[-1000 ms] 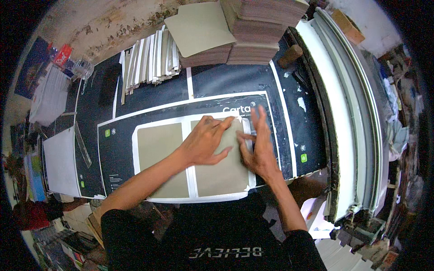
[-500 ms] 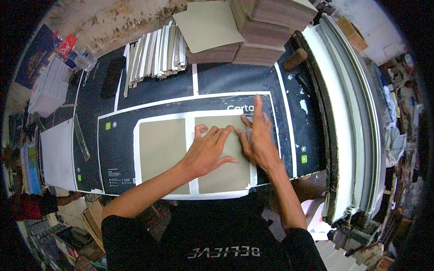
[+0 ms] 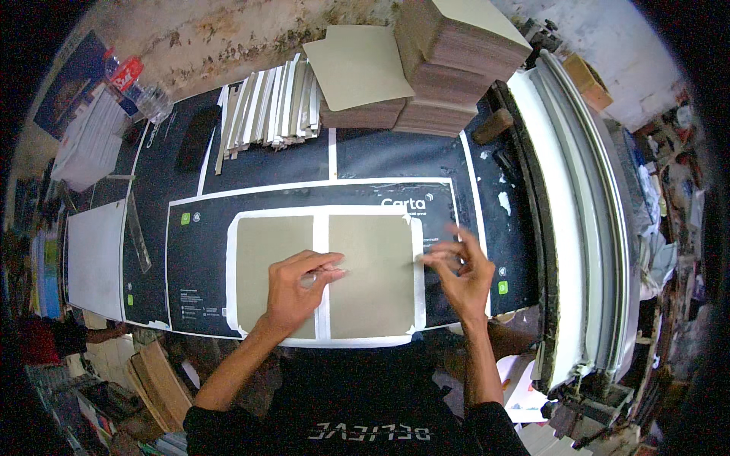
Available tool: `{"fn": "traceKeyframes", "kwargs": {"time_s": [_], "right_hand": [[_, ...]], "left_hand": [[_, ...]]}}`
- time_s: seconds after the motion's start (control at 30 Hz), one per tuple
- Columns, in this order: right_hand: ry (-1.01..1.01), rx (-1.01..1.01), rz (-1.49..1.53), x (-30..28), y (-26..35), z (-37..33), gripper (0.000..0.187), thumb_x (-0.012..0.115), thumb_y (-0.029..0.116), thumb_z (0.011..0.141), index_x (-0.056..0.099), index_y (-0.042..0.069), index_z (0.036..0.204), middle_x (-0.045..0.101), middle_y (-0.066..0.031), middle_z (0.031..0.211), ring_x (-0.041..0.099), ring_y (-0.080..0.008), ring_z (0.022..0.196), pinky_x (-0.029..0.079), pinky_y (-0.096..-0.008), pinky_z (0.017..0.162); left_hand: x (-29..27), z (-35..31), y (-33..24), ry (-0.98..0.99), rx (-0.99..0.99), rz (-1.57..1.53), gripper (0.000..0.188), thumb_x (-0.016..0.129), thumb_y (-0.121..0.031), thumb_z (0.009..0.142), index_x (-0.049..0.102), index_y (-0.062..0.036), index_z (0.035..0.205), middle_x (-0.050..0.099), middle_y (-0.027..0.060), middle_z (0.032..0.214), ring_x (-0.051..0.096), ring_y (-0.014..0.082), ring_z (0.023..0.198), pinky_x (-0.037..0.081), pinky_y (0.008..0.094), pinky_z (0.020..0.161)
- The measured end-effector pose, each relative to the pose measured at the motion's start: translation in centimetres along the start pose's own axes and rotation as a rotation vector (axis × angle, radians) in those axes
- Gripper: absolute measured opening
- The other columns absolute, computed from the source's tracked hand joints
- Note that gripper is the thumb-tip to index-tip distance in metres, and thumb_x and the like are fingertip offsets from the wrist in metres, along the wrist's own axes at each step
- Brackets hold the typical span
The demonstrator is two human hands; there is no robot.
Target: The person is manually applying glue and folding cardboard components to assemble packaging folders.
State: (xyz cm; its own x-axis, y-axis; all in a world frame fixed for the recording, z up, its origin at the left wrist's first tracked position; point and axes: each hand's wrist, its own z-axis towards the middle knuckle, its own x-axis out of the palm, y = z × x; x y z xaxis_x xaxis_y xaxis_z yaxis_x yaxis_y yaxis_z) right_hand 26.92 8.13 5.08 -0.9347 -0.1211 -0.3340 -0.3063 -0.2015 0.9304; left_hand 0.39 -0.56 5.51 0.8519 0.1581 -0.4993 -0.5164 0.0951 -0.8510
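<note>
A white sheet (image 3: 321, 285) lies under two grey-brown rectangular boards, the left board (image 3: 266, 281) and the right board (image 3: 372, 304). A white gap runs between them, and white margins show around them. Over the gap, my left hand (image 3: 293, 292) has its thumb and fingers pinched together, with the tips above the right board's left part. What they hold, if anything, is too small to make out. Beside the sheet's right margin is my right hand (image 3: 464, 277), thumb and forefinger pinched, the other fingers raised and partly blurred. Any held thing there cannot be made out.
A dark printed covering (image 3: 205, 251) spans the table. Behind lie a heap of white and grey strips (image 3: 270, 106) and tall stacks of boards (image 3: 456, 45). A long roller machine (image 3: 601, 213) borders the right side. A clear ruler (image 3: 139, 235) lies at left.
My left hand has drawn back to the left and nearer me, its fingers now pinched. My right hand has moved right, off the right board. The whole view has shifted slightly.
</note>
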Motion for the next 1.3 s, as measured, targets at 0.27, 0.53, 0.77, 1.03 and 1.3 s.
{"fn": "traceKeyframes", "kwargs": {"time_s": [0.27, 0.53, 0.77, 1.03, 1.3], "right_hand": [[0.322, -0.271, -0.16, 4.6, 5.6, -2.8, 0.012, 0.071, 0.007, 0.093, 0.076, -0.004, 0.092, 0.074, -0.0111, 0.075, 0.073, -0.0175, 0.068, 0.056, -0.0262, 0.063], [0.358, -0.38, 0.026, 10.2, 7.8, -4.4, 0.056, 0.053, 0.017, 0.104, 0.037, -0.01, 0.151, 0.04, -0.0332, 0.152, 0.046, -0.0475, 0.137, 0.039, -0.0487, 0.114], [0.688, -0.367, -0.179, 6.2, 3.9, -3.6, 0.051, 0.071, 0.019, 0.095, 0.057, -0.002, 0.139, 0.077, -0.0175, 0.104, 0.073, -0.0303, 0.105, 0.042, -0.0448, 0.114], [0.284, -0.306, -0.896, 3.8, -1.5, 1.2, 0.098, 0.068, 0.053, 0.092, 0.024, -0.007, 0.156, 0.025, -0.0246, 0.165, 0.025, -0.0353, 0.154, 0.005, -0.0678, 0.119], [0.337, -0.415, -0.99, 4.7, -1.3, 0.4, 0.078, 0.07, 0.029, 0.095, 0.03, 0.002, 0.157, 0.042, -0.0181, 0.159, 0.04, -0.0305, 0.148, 0.002, -0.0666, 0.12]], "left_hand": [[2.7, 0.5, -2.8, -0.183, -0.209, -1.024, 0.052, 0.035, -0.033, 0.112, 0.06, 0.0067, 0.136, 0.054, 0.0235, 0.147, 0.054, 0.0295, 0.137, 0.044, 0.0441, 0.114], [4.6, 2.8, -3.5, -0.348, -0.044, -1.157, 0.063, 0.021, -0.039, 0.11, 0.018, -0.0026, 0.162, 0.012, 0.0138, 0.171, 0.007, 0.0259, 0.159, 0.009, 0.0493, 0.128], [-0.6, 4.8, 2.4, -0.417, -0.272, -0.59, 0.049, 0.073, -0.024, 0.093, 0.057, -0.002, 0.134, 0.063, 0.0172, 0.135, 0.057, 0.0304, 0.131, 0.039, 0.0416, 0.115], [-11.5, 1.2, 9.1, -0.302, -0.391, 0.466, 0.079, 0.098, -0.04, 0.061, 0.062, 0.0014, 0.117, 0.066, 0.0173, 0.112, 0.064, 0.0286, 0.104, 0.053, 0.0412, 0.091], [-11.3, 0.9, 11.3, -0.251, -0.209, 0.503, 0.1, 0.102, -0.044, 0.042, 0.058, -0.0038, 0.122, 0.061, 0.02, 0.12, 0.057, 0.0368, 0.115, 0.049, 0.0462, 0.098]]}}
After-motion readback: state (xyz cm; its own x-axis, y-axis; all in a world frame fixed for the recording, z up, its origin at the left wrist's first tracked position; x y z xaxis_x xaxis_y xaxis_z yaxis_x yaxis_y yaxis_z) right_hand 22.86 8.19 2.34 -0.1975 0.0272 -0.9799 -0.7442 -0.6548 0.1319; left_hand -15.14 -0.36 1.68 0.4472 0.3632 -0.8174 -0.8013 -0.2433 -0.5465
